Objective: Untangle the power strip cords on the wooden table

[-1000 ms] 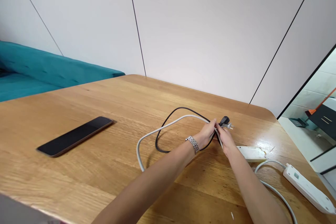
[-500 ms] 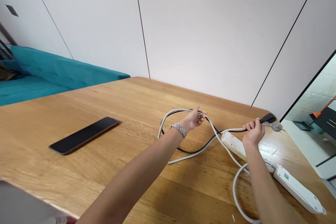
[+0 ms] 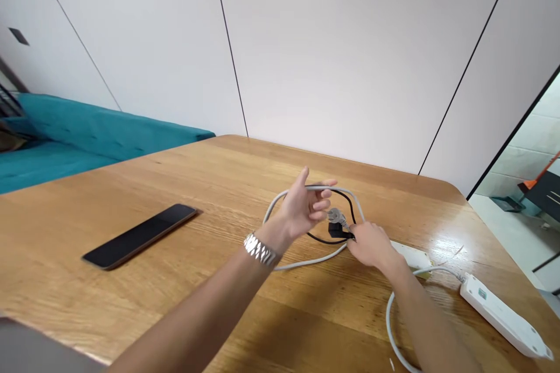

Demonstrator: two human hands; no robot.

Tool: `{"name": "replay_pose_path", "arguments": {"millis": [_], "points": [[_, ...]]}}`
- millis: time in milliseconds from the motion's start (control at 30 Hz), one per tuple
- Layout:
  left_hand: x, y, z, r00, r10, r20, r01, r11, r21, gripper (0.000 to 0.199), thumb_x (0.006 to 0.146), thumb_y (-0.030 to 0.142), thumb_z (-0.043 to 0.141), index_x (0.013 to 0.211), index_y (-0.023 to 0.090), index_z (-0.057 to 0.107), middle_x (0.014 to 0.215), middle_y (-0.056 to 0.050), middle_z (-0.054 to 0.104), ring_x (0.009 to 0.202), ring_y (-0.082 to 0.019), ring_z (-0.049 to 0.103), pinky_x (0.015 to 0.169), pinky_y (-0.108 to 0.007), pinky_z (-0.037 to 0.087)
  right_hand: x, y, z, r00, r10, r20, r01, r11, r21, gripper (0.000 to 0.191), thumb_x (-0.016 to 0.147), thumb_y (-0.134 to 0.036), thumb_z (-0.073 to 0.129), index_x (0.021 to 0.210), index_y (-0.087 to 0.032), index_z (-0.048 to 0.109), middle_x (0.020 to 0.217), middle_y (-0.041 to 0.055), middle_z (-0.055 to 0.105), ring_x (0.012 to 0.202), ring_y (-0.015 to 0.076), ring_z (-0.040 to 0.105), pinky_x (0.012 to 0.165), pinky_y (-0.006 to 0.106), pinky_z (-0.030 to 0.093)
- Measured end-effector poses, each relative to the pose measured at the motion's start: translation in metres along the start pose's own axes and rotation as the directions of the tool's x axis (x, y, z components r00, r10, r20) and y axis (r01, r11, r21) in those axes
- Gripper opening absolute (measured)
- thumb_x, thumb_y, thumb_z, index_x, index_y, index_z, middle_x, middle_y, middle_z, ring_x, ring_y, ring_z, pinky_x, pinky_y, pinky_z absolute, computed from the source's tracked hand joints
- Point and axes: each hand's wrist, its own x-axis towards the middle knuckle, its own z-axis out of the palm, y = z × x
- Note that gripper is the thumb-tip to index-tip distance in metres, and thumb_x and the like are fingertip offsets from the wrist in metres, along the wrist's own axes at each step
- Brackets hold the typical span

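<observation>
Two plugs [image 3: 338, 222], grey and black, sit pinched in the right hand [image 3: 370, 245]; left hand [image 3: 301, 207] open, apparently hooking the grey cable loop [image 3: 280, 201], which could slip off.

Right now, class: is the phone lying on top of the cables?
No: the phone lies flat on the bare table, apart from the cables looped by the left hand.
</observation>
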Motion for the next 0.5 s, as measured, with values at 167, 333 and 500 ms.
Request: {"name": "replay_pose_path", "arguments": {"millis": [167, 333, 500], "points": [[-0.043, -0.053, -0.001, 0.989, -0.148, 0.021, 0.150, 0.983, -0.103, 0.048, 0.094, 0.050, 0.029, 0.093, 0.016, 0.062, 0.054, 0.004, 0.035, 0.037, -0.005, 0.022, 0.033, -0.014, 0.012, 0.007, 0.000, 0.011, 0.968, 0.207, -0.144, -0.151, 0.933, 0.328, 0.014, 0.080, -0.026, 0.053, 0.071, -0.019, 0.062, 0.061, 0.0048, 0.061, 0.055, 0.0184, 0.055, 0.052, 0.027, 0.032], [-0.017, -0.083, -0.027, 0.974, -0.227, -0.006, 0.226, 0.971, -0.074, 0.043, 0.091, 0.054, 0.038, 0.079, 0.017, 0.057, 0.050, 0.007, 0.030, 0.037, -0.004, 0.019, 0.036, -0.014, 0.008, 0.004, 0.006, 0.006, 0.953, 0.180, -0.245, 0.104, 0.564, 0.820, 0.021, 0.071, -0.034, 0.064, 0.082, -0.017, 0.063, 0.064, -0.0012, 0.056, 0.063, 0.0164, 0.053, 0.061, 0.027, 0.043], [0.038, -0.104, -0.035, 0.959, -0.244, -0.143, 0.266, 0.951, 0.158, 0.055, 0.084, 0.067, 0.040, 0.068, 0.015, 0.048, 0.050, 0.009, 0.029, 0.036, -0.002, 0.018, 0.037, -0.015, 0.009, -0.003, -0.007, -0.004, 0.938, 0.113, -0.327, 0.266, 0.368, 0.891, 0.036, 0.072, -0.047, 0.066, 0.093, -0.017, 0.066, 0.067, -0.0008, 0.056, 0.069, 0.0166, 0.053, 0.066, 0.027, 0.046]]}}
